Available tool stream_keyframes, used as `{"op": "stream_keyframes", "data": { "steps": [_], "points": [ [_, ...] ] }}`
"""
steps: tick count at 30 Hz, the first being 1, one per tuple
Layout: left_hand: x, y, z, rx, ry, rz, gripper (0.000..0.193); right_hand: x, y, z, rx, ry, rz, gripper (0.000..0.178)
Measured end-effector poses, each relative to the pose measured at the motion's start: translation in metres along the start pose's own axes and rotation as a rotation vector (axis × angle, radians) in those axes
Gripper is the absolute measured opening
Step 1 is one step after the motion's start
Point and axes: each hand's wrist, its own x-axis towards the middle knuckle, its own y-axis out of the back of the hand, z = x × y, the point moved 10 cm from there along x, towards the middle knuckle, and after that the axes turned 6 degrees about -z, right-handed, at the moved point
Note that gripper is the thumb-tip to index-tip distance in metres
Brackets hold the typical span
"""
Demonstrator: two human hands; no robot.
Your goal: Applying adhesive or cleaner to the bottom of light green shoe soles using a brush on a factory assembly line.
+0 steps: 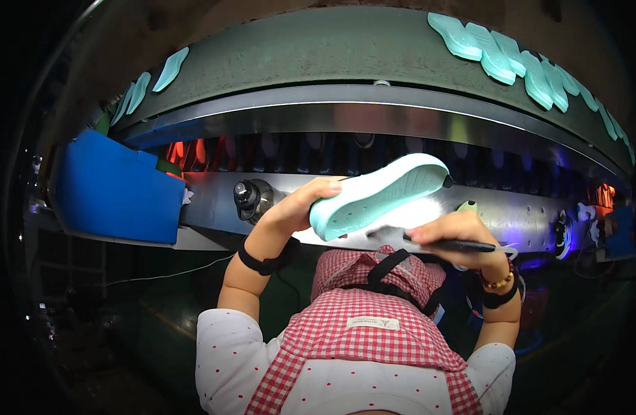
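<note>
This looks like a shoe factory: a wide green belt carries mint soles, a steel worktop runs along the belt's near side, a blue housing stands at the belt's near left, and before the belt an aproned person holds another sole.

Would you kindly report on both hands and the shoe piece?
Left hand gripping mint shoe piece. Right hand holding black-handled tool, tip blurred. Bottle near left wrist, seemingly not blocking.
</note>
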Motion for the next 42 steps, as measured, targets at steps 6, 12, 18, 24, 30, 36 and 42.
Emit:
{"op": "stream_keyframes", "data": {
  "steps": [6, 12, 18, 24, 30, 36, 42],
  "points": [
    [0.007, 0.033, -0.011, -0.67, -0.398, 0.126, 0.071, 0.0, 0.022, -0.052, 0.077, 0.153, 0.246, 0.021],
    [0.043, -0.02, -0.029, -0.811, -0.35, 0.002, 0.09, 0.011, 0.009, 0.044, 0.236, -0.187, 0.43, 0.017],
    [0.039, 0.008, -0.043, -0.75, -0.373, 0.265, 0.089, 0.03, -0.006, -0.008, -0.265, 0.087, 0.383, 0.019],
    [0.019, 0.029, -0.029, -0.663, -0.473, 0.314, 0.092, 0.012, -0.042, -0.017, -0.104, 0.067, -0.042, 0.016],
    [0.035, -0.007, -0.005, -0.562, -0.552, 0.179, 0.096, 0.028, 0.017, -0.004, -0.006, -0.011, 0.352, 0.018],
    [0.029, 0.0, 0.016, -0.693, -0.697, 0.114, 0.096, 0.033, -0.027, -0.024, 0.181, 0.122, -0.041, 0.02],
    [0.028, 0.006, 0.021, -0.669, -0.716, 0.221, 0.093, 0.023, 0.001, 0.012, 0.209, -0.052, 0.244, 0.019]
  ]
}}
